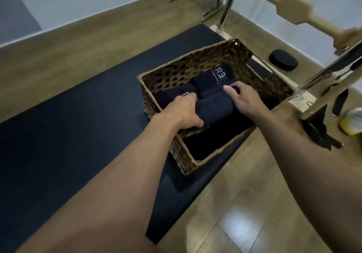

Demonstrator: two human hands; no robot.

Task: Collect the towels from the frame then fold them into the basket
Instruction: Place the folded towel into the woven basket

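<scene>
A brown woven basket (195, 160) sits on the corner of a dark padded bench (58, 135). Inside it lie several rolled dark navy towels. One at the back carries white lettering (215, 76), another lies at the left (172, 95). The nearest rolled towel (215, 108) lies between both hands. My left hand (184, 112) grips its left end, thumb under and fingers curled over. My right hand (242, 98) holds its right end, fingers curled on top. The near part of the basket floor is dark and bare.
A metal frame with chrome poles (227, 3) and a wooden bar (293, 7) rises at the right. Black straps (321, 131) hang there, with a yellow and white object (352, 121) at the right edge. A black pad (283, 59) lies on the wooden floor.
</scene>
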